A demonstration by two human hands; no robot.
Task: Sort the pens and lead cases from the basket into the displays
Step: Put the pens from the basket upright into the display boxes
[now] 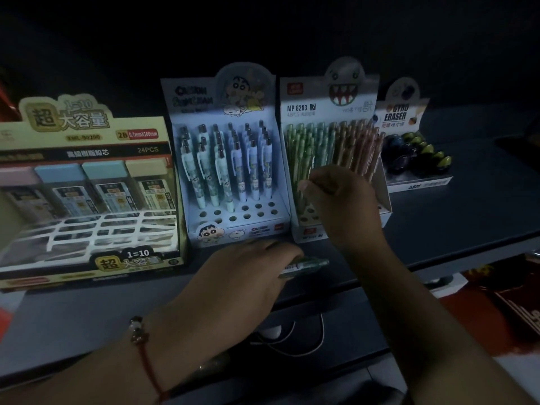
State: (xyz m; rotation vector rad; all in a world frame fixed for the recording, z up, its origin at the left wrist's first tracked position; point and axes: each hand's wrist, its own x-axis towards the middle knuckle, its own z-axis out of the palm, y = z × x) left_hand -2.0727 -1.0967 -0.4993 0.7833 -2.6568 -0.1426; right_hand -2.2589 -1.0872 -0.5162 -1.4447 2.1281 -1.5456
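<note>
My left hand [248, 273] rests low on the dark desk and grips green pens [306, 266] whose ends stick out to the right. My right hand [336, 200] is raised in front of the MP 8283 pencil display [330, 106], fingers curled and pinching a thin green pen among its green and pink pens. The cartoon pen display [233, 220] stands in the middle with several white pens and empty holes in front. The lead case display [87, 135] stands at the left with pastel-capped cases. No basket shows.
A gyro eraser display [409, 118] with dark round erasers stands at the far right. The desk edge [438, 258] runs diagonally lower right. Below it lies a white cable [292, 340]. Red items [511, 302] sit at the lower right.
</note>
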